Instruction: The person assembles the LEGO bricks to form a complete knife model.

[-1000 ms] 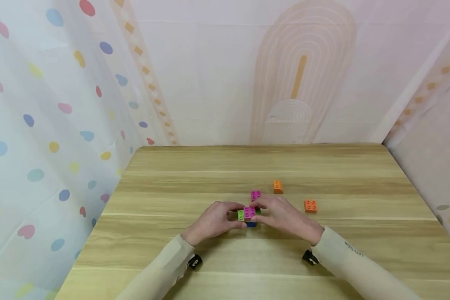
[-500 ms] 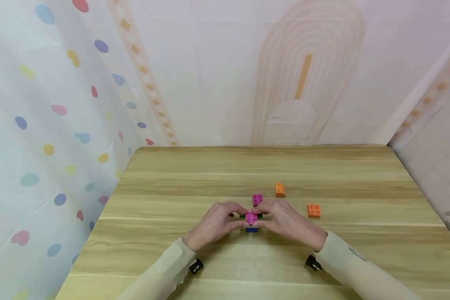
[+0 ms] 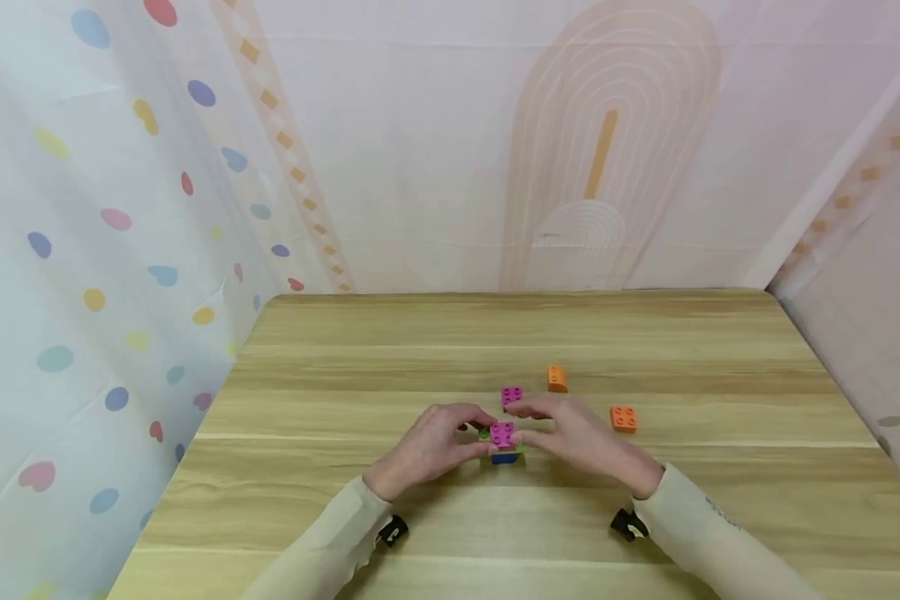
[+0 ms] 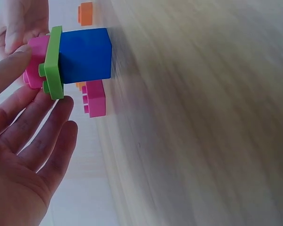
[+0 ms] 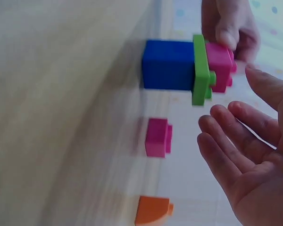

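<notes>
In the head view, below and just right of the frame's centre, we have a stack (image 3: 502, 437) of blue block (image 4: 86, 55), green plate (image 4: 54, 61) and pink brick (image 3: 502, 434); our left hand (image 3: 433, 442) pinches the pink brick between thumb and fingers, while our right hand (image 3: 588, 439) is spread beside it, not touching. We judge the pieces light, stiff, hard to break and slightly slippery, best taken by the pink brick's flat opposite sides. We can see no container.
</notes>
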### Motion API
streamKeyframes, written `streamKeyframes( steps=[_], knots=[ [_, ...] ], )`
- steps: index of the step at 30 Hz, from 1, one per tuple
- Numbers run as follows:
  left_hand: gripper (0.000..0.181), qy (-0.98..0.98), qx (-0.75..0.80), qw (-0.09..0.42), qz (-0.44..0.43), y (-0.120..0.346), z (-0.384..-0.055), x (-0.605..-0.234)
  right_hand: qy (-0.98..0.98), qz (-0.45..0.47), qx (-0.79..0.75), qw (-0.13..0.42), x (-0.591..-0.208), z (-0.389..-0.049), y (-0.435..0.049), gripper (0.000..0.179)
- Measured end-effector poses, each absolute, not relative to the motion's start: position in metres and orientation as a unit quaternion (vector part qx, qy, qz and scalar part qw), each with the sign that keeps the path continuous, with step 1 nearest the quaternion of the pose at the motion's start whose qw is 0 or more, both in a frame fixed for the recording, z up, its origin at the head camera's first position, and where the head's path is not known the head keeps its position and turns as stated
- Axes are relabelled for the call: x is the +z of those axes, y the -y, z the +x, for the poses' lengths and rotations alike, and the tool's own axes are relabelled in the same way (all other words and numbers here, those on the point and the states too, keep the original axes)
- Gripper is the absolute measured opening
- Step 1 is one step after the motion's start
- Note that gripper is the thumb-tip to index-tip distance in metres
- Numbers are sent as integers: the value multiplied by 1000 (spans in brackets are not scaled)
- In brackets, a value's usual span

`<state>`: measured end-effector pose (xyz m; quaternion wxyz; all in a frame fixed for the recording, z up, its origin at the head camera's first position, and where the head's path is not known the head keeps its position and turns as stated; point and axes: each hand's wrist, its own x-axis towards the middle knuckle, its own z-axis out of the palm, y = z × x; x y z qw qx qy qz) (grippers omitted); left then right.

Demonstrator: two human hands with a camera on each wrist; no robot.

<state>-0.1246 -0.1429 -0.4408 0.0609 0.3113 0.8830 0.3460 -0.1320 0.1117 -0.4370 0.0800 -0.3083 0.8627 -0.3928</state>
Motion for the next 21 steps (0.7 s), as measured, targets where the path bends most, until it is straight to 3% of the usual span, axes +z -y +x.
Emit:
streamKeyframes(
  steps=[13,21],
  knots=[
    [28,-884,355,61,299,142,-123,-447,-883,-314,-348,-2,-442,-159,-119,37],
    [27,-881,361,55,300,141,-123,-447,-899,-325,-292,36,-438,-172,-118,47]
  ],
)
